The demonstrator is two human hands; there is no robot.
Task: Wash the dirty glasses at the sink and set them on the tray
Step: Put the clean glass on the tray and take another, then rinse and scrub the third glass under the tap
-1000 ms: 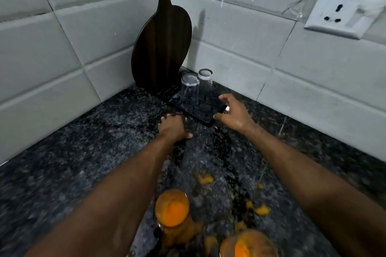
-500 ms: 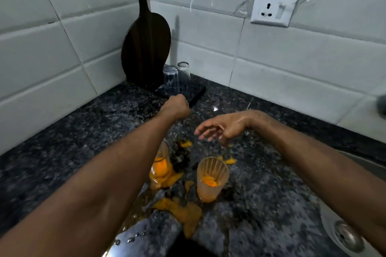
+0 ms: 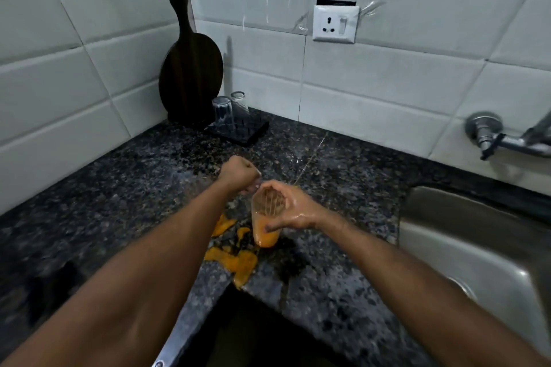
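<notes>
The right hand (image 3: 293, 211) grasps an upright, orange-smeared glass (image 3: 266, 219) with orange residue at its bottom, above the spattered surface (image 3: 119, 188), while the left hand (image 3: 240, 174) is clenched just beside it.

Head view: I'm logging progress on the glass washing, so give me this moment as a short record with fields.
right hand: gripping a dirty glass with orange residue, above the counter
left hand: closed in a fist beside the glass; contents unclear
tray: black, in the corner, holding two clear glasses upside down
spill: orange puddle on the counter under the held glass
sink: to the right, tap above it
stage: held glass not yet washed
</notes>
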